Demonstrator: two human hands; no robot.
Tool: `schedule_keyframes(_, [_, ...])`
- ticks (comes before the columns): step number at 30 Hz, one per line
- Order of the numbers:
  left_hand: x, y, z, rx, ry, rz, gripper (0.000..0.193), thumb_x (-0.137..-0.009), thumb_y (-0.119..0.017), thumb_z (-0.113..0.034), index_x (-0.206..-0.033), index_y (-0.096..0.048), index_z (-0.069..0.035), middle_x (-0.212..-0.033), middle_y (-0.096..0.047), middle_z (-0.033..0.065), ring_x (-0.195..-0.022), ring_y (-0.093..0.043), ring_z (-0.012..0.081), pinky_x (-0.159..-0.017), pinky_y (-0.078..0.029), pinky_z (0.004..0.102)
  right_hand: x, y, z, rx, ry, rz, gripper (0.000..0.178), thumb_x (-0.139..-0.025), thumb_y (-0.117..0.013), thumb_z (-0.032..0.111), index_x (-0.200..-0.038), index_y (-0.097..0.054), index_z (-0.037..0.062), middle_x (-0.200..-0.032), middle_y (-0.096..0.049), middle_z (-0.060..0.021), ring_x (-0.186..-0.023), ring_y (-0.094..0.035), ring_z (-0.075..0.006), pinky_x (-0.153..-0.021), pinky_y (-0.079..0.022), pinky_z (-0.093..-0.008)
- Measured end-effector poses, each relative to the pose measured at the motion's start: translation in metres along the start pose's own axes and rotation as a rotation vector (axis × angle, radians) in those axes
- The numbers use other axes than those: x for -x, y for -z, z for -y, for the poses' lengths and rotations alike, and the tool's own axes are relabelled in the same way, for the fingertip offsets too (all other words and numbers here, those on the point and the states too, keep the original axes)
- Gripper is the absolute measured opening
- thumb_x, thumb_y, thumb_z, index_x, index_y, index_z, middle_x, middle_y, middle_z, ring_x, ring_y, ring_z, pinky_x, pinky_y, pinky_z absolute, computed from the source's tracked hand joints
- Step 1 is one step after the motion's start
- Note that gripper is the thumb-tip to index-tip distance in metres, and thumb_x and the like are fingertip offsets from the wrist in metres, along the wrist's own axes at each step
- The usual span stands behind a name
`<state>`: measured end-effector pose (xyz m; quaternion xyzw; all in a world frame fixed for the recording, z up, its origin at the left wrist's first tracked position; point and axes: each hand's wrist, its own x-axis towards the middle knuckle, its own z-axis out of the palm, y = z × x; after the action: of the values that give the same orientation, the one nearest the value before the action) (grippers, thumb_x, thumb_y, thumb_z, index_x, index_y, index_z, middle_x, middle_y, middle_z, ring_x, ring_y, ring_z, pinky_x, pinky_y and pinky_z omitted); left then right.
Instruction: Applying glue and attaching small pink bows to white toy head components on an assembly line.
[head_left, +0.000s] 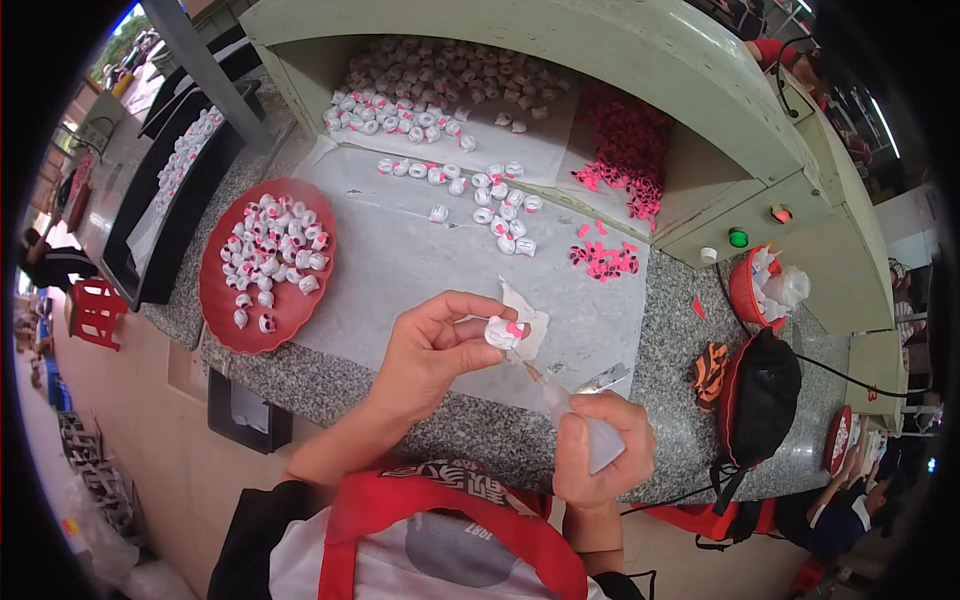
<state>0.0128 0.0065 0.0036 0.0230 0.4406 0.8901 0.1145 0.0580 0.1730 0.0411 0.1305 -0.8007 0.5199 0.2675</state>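
My left hand (420, 350) pinches a small white figure (497, 334) with a pink bow between thumb and fingers. Closed around a translucent squeeze bottle (556, 398) is my right hand (575, 470). The bottle's thin tip points up at the lower edge of the figure; whether it touches I cannot tell. Beneath the figure lies a crumpled white scrap (532, 322) on a white paper sheet (370, 265). Farther back on that sheet stand several loose white pieces (500, 215). A heap of pink-and-black pieces (605, 262) is to their right.
A red scalloped tray (275, 335) of white figures stands at left, near a black bin (160, 260). Behind is a green metal cabinet (700, 120) with more pieces inside. On the right are a red basket (745, 290), an orange-black object (710, 375) and a black-covered bowl (762, 400).
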Motion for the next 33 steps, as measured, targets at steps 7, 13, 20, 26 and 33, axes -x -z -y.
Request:
schedule_keyframes(7, [-0.001,-0.001,0.0,0.001,0.025,0.014,0.034,-0.07,-0.059,0.01,-0.102,-0.051,0.002,-0.102,-0.057,0.0132,-0.098,-0.056,0.0278,-0.085,-0.044,0.0344,-0.003,-0.005,0.003,0.001,-0.086,-0.009,0.017,-0.071,-0.061,0.013,-0.079,-0.057,-0.0012,-0.071,-0.06,-0.0107,-0.06,-0.056,-0.0172,-0.055,-0.044,-0.0253])
schedule_keyframes(13, [-0.01,0.016,0.008,-0.093,0.041,-0.053,0.032,-0.071,-0.056,0.012,-0.101,-0.051,0.002,-0.101,-0.058,0.0123,-0.098,-0.057,0.0246,-0.082,-0.045,0.0301,0.007,0.007,-0.044,-0.455,-0.929,-0.107,0.021,-0.071,-0.061,0.014,-0.083,-0.055,-0.0026,-0.08,-0.059,-0.0112,-0.065,-0.057,-0.0165,-0.053,-0.045,-0.0238])
schedule_keyframes(20, [-0.007,0.009,0.015,-0.108,0.067,-0.068,0.032,-0.07,-0.057,0.011,-0.1,-0.051,0.003,-0.099,-0.058,0.0111,-0.094,-0.058,0.0209,-0.08,-0.045,0.0272,-0.052,-0.014,-0.171,0.585,-0.606,-0.003,0.022,-0.067,-0.064,0.015,-0.081,-0.057,0.0001,-0.067,-0.061,-0.0103,-0.067,-0.061,-0.0199,-0.06,-0.048,-0.0317])
schedule_keyframes(26, [-0.006,0.016,0.024,-0.12,0.073,-0.097,0.032,-0.071,-0.056,0.011,-0.102,-0.051,0.003,-0.098,-0.059,0.0111,-0.094,-0.057,0.0196,-0.08,-0.044,0.0266,-0.048,-0.008,-0.17,0.791,-0.489,0.156,0.034,-0.066,-0.068,0.022,-0.093,-0.061,0.0027,-0.079,-0.063,-0.016,-0.073,-0.062,-0.0289,-0.066,-0.046,-0.0352])
schedule_keyframes(33, [-0.01,0.005,0.025,-0.092,0.123,-0.035,0.032,-0.072,-0.056,0.011,-0.102,-0.051,0.003,-0.097,-0.059,0.011,-0.092,-0.057,0.0185,-0.08,-0.044,0.0263,-0.016,0.003,-0.15,0.621,-0.469,0.121,0.024,-0.066,-0.067,0.013,-0.088,-0.063,0.0029,-0.075,-0.064,-0.0127,-0.063,-0.061,-0.0242,-0.061,-0.047,-0.0313])
